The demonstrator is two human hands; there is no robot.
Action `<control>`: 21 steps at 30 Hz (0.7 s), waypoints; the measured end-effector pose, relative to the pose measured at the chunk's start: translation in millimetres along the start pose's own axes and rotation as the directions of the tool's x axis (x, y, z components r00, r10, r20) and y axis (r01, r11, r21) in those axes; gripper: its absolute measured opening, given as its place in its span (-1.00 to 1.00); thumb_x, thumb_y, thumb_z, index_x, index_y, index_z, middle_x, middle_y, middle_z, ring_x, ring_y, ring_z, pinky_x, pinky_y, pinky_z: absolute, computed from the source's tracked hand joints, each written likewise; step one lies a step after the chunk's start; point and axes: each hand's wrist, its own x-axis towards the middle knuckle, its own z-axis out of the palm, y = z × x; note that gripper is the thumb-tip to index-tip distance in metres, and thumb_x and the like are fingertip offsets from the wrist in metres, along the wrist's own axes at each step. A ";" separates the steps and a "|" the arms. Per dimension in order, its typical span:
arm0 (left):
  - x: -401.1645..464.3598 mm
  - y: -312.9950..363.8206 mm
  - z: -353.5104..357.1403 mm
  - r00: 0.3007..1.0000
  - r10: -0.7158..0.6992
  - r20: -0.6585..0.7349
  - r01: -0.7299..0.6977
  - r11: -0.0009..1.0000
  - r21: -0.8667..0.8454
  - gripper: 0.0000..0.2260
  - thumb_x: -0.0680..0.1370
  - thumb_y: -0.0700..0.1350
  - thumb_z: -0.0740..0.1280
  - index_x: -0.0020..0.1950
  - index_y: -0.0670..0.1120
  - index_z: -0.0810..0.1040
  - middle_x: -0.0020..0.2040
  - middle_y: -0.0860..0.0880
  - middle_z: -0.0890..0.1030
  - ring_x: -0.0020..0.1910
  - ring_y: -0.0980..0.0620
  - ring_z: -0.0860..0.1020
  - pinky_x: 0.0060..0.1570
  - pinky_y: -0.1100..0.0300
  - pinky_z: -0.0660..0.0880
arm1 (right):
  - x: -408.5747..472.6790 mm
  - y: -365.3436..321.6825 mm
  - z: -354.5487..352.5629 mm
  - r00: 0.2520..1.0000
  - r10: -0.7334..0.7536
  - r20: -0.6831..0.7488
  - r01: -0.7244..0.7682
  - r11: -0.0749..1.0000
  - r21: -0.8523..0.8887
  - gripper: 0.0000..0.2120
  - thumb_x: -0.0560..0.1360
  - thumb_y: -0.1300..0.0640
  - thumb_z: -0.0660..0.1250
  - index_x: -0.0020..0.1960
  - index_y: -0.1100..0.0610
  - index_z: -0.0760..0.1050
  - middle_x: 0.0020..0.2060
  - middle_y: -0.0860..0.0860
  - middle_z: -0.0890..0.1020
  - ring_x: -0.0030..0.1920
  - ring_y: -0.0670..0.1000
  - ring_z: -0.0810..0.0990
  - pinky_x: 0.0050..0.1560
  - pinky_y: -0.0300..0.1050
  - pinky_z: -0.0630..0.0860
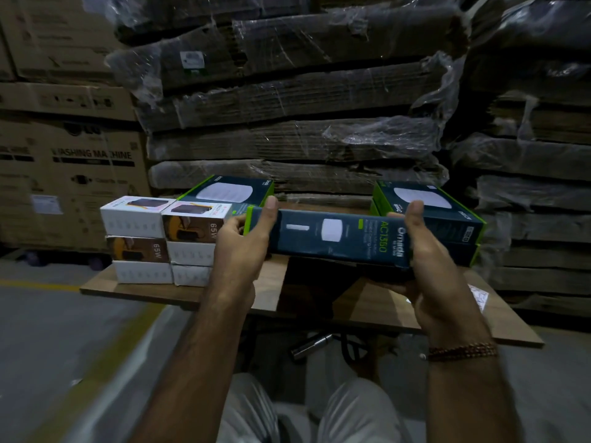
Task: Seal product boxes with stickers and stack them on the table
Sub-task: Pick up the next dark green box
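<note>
Both hands, left hand (246,247) and right hand (428,266), hold the blue box (335,239) by its ends, fingers curled round it, above the worktop (367,302). It could slip and fall if one hand lets go.

Bare table (367,310) lies between the white box stack (160,241) (left) and the dark stacked boxes (447,219).

We look from head height, forward and down, close over the worktop (179,290), facing stacked wrapped cartons (287,100).
</note>
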 end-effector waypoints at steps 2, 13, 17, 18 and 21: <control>2.0 -8.3 -0.8 0.999 -0.034 -0.004 0.033 0.994 -0.102 -0.29 0.30 0.35 0.55 0.32 0.00 0.56 0.19 -0.01 0.70 0.16 0.06 0.67 0.18 0.00 0.65 | 0.0 1.5 -0.8 0.994 -0.002 0.111 0.000 1.000 0.014 -0.38 0.47 -0.45 0.17 0.32 -0.09 0.60 0.02 -0.07 0.78 0.07 0.07 0.77 0.02 0.16 0.72; -1.7 -56.8 14.7 0.861 -0.479 0.171 0.477 0.644 -0.598 -0.53 0.56 0.07 0.52 0.36 -0.15 0.59 0.24 -0.26 0.70 0.17 -0.26 0.69 0.04 -0.31 0.67 | 2.0 29.8 32.4 0.917 -0.096 0.386 0.211 0.940 -0.268 -0.52 0.74 0.26 0.20 0.31 -0.30 0.62 0.72 -0.01 0.02 0.66 -0.05 0.17 -0.09 -0.24 0.65; 4.1 -54.6 7.2 0.823 -0.541 0.173 0.534 0.634 -0.559 -0.73 0.64 0.00 0.42 0.26 -0.12 0.63 0.14 -0.21 0.68 -0.01 -0.18 0.66 -0.32 -0.17 0.69 | 5.6 37.4 35.0 0.899 -0.134 0.418 0.246 0.943 -0.226 -0.51 0.73 0.35 0.17 0.34 -0.18 0.62 0.69 -0.05 0.14 0.38 0.07 0.57 -0.06 -0.15 0.70; 6.7 -54.2 5.3 0.816 -0.548 0.183 0.547 0.631 -0.551 -0.77 0.64 -0.02 0.41 0.21 -0.12 0.63 0.13 -0.22 0.68 -0.02 -0.19 0.66 -0.34 -0.23 0.66 | 7.9 38.9 32.8 0.908 -0.144 0.392 0.237 0.951 -0.198 -0.53 0.73 0.36 0.18 0.35 -0.13 0.61 0.63 -0.05 0.29 0.11 0.10 0.66 -0.08 -0.08 0.73; 9.9 -54.2 1.1 0.804 -0.557 0.208 0.577 0.647 -0.499 -0.86 0.65 -0.06 0.39 0.10 -0.11 0.62 0.02 -0.18 0.69 -0.06 -0.18 0.67 -0.33 -0.31 0.63 | 15.0 42.6 21.9 0.953 -0.192 0.234 0.231 0.961 -0.154 -0.55 0.71 0.33 0.25 0.47 -0.08 0.49 0.11 0.05 0.68 -0.23 0.09 0.71 -0.19 -0.07 0.72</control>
